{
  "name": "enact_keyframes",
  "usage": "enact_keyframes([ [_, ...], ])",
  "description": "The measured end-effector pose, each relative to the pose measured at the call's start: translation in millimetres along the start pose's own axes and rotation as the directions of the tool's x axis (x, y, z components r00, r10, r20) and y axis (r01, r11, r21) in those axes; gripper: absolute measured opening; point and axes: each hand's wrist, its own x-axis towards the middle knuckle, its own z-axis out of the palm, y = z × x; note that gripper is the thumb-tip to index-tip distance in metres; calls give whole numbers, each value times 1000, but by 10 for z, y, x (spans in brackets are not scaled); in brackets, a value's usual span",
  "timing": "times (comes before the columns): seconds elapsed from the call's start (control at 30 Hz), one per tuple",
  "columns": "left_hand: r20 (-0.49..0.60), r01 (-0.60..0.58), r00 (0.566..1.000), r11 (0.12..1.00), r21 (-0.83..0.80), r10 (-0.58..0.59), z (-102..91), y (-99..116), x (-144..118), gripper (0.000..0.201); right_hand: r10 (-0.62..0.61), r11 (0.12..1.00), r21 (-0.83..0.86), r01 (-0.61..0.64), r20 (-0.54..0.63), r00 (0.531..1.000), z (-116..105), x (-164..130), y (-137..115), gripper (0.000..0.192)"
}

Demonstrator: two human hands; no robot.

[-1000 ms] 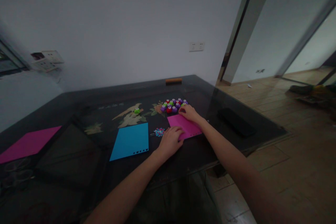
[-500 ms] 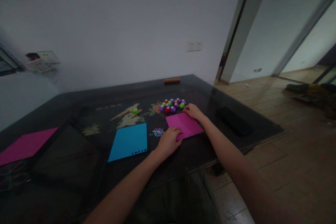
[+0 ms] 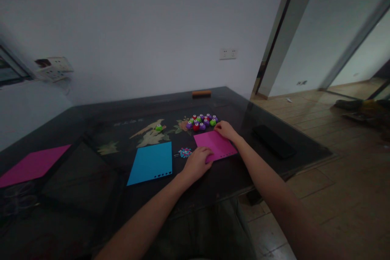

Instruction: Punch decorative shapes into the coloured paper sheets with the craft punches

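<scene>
A pink sheet of paper (image 3: 217,143) lies on the dark table in front of me, with a row of small punched shapes along its near edge. My left hand (image 3: 198,162) is closed at its near left side, fingers on top and thumb by the edge. At the far right corner, my right hand (image 3: 226,130) pinches the paper. Just beyond sits a cluster of small purple, red and green pieces with white tops (image 3: 201,122), which look like craft punches. Left of my left hand is a little heap of pink, blue and white bits (image 3: 185,152).
A blue sheet (image 3: 150,163) with punched shapes lies to the left, and another pink sheet (image 3: 35,164) farther left. A single green punch (image 3: 159,128) stands apart. A black case (image 3: 272,141) lies at right; a brown bar (image 3: 201,94) is near the wall.
The view has shifted slightly, so everything appears a little to the right. Both hands keep their places on the pink sheet.
</scene>
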Motion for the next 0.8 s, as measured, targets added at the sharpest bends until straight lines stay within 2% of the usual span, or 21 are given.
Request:
enact_keyframes([
  [0.17, -25, 0, 1000, 1000, 31, 1, -20, 17, -8, 30, 12, 1000, -27, -13, -31, 999, 7, -7, 20, 20],
  [0.27, -69, 2, 998, 1000, -7, -3, -98, 29, 7, 28, 17, 999, -36, -19, -52, 998, 15, -3, 45, 20],
  [0.4, -196, 35, 979, 991, -132, -61, -324, 1, 56, 22, 22, 999, -34, -24, -55, 998, 21, 5, 68, 19],
  [0.47, -245, 45, 966, 986, -162, -85, -482, -84, 65, 21, 21, 999, -26, -23, -52, 998, 23, 8, 71, 18],
  [0.53, -268, 65, 958, 988, -141, -101, -653, -265, 33, 19, 21, 1000, -15, -22, -54, 998, 26, 10, 70, 18],
  [0.6, -291, 123, 945, 986, -111, -151, -818, -556, -56, 19, 25, 1000, -6, -25, -60, 998, 25, 11, 68, 18],
  [0.63, -321, 184, 924, 977, -104, -208, -894, -734, -119, 19, 28, 1000, 0, -28, -61, 998, 24, 11, 66, 18],
  [0.73, -429, 394, 820, 917, -58, -380, -1081, -1284, -339, 20, 29, 1000, 14, -28, -65, 997, 21, 7, 63, 17],
  [0.77, -440, 457, 792, 889, -34, -424, -1128, -1436, -403, 20, 29, 1000, 13, -28, -71, 997, 20, 5, 61, 17],
  [0.8, -422, 495, 785, 869, -11, -453, -1165, -1560, -454, 21, 30, 1000, 9, -29, -82, 996, 19, 2, 60, 17],
])
